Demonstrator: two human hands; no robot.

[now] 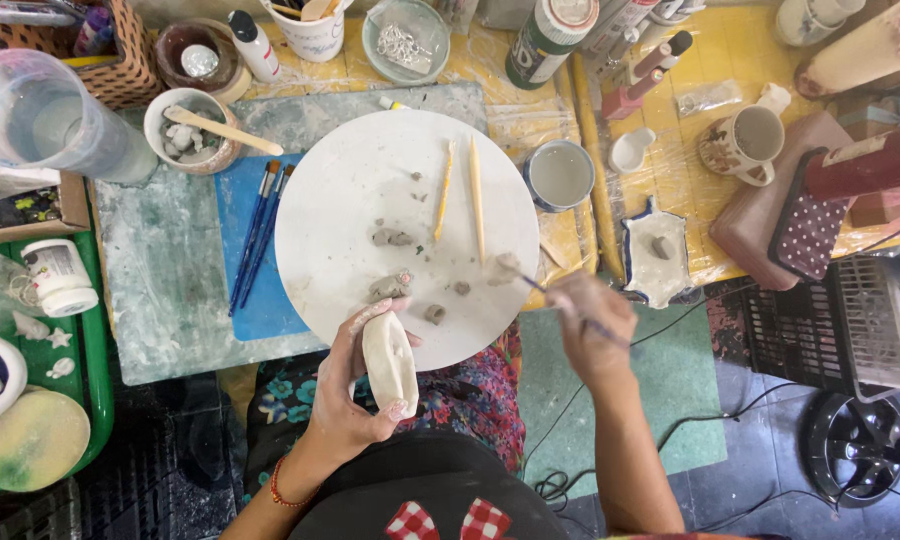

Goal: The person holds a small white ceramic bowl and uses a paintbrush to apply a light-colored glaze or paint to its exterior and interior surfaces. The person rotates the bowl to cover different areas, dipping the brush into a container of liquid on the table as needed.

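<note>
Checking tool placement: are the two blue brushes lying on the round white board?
No, the blue brushes lie on the blue mat, left of the round board.

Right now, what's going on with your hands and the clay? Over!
Left hand gripping pale clay piece. Right hand holding thin brush, tip at clay lump on round board. Nothing in the way.
</note>
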